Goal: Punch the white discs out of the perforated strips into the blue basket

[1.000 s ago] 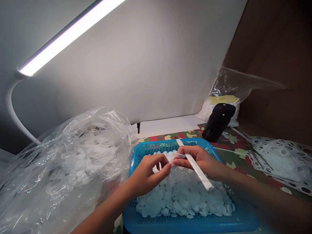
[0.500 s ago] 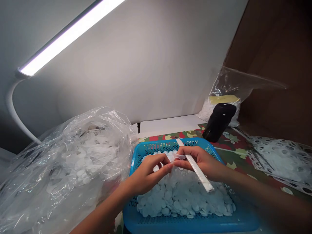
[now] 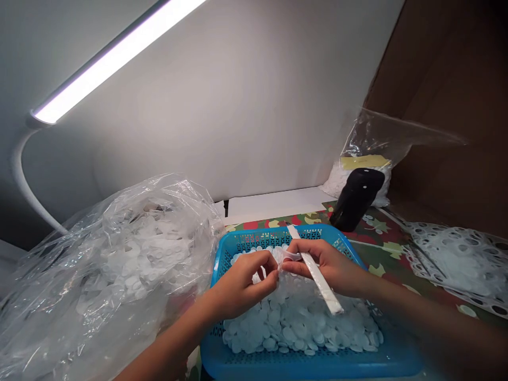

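My right hand (image 3: pixel 325 264) is closed round a flat white-wrapped stick (image 3: pixel 321 283) with a small dark pointed tip at its far end. Its thumb and forefinger also pinch a translucent white plastic piece (image 3: pixel 291 256). Close beside it, my left hand (image 3: pixel 246 280) has its thumb and forefinger curled nearly together at the edge of that piece; what lies between them is too small to make out. Both hands are over a blue perforated basket (image 3: pixel 238 365), which holds a heap of small translucent white discs (image 3: pixel 286 328).
A large clear plastic bag (image 3: pixel 130 254) of white pieces lies on the left, under a lit lamp (image 3: pixel 119 58). At the back right stand a black object (image 3: pixel 357 198) and a clear bag of white bits (image 3: pixel 337 177). Perforated plastic sheets (image 3: pixel 460 259) lie on the right.
My left fingertips have shifted slightly left, away from the right fingertips. The white-wrapped stick's near end has swung a little left; its dark tip shows more clearly.
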Demonstrator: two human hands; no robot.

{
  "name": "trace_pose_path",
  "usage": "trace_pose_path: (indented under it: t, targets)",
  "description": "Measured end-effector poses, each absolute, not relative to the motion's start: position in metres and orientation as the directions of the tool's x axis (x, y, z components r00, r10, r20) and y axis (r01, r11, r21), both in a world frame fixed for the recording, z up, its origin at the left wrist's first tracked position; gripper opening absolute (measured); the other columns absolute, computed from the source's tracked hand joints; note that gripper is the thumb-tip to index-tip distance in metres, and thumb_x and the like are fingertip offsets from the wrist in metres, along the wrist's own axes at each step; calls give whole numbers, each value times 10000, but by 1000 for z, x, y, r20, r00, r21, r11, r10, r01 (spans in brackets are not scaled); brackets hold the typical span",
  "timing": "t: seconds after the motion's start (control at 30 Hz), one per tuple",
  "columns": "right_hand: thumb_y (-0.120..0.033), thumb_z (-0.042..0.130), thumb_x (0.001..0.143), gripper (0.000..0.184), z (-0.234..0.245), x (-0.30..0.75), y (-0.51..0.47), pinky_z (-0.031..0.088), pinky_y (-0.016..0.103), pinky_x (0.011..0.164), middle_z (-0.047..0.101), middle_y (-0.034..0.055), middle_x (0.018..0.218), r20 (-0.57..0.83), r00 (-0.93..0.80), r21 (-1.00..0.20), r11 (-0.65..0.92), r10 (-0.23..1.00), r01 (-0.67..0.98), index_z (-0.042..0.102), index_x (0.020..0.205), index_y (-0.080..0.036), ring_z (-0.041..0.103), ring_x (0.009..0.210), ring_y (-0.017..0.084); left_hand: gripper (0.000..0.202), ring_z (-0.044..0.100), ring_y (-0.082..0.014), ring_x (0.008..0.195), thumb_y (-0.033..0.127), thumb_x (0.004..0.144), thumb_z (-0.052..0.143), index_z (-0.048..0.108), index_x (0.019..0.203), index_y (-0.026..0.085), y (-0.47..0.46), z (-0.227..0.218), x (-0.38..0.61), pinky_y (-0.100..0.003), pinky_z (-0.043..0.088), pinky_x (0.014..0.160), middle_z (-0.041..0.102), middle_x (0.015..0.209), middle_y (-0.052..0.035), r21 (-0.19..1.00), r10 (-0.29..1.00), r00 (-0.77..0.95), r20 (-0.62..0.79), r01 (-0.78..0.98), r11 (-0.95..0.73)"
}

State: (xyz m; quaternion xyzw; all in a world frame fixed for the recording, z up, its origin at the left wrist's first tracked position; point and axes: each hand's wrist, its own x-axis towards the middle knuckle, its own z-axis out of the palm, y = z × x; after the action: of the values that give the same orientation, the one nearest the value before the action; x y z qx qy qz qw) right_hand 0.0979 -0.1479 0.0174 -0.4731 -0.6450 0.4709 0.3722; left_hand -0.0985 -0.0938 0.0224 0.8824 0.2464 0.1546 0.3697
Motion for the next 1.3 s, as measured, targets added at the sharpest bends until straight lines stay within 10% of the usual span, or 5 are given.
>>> trace_pose_path:
  t: [0.8,1.3]
  targets:
    - [-392,525,858,209,18,97,-149,332,228,565,473,-30,685,82,-293,-897,199,953,396,542,798,-193,414,625,110,152,469,-116,673,141,861,409,490,737,174,-92,21,-98,-224,362,616,528,726,22,712,532,840,102,312,-629]
    - [-394,480,893,212,20,97,-151,255,209,503,383,-46,663,0,-304,-976,66,953,208,481,854,-185,334,576,80,148,522,-139,738,163,846,414,527,752,150,-86,20,-98,-248,419,680,551,749,-10,949,640,764,82,136,-284]
